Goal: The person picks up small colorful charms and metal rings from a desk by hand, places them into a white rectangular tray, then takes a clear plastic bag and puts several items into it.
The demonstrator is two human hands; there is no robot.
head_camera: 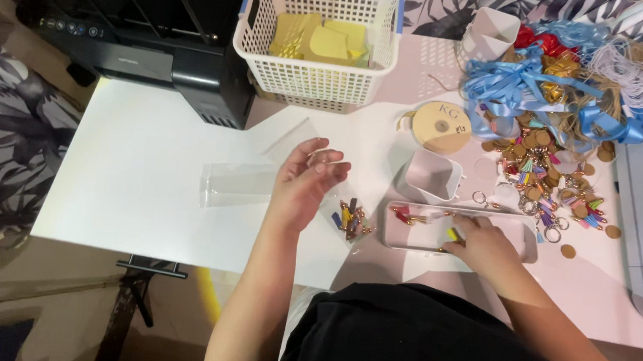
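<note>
The small clear bag (339, 204) of tassels hangs open from your left hand (303, 183), pinched at its top. Your right hand (481, 242) closes on a yellow tassel (453, 234) in the tray (407, 241); a tilt could spill everything.

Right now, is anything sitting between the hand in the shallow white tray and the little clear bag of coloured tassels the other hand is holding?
Nothing visible. The right hand rests in the shallow white tray; the clear bag of coloured tassels hangs from the left hand just beside the tray's end, with only bare white table between.
</note>
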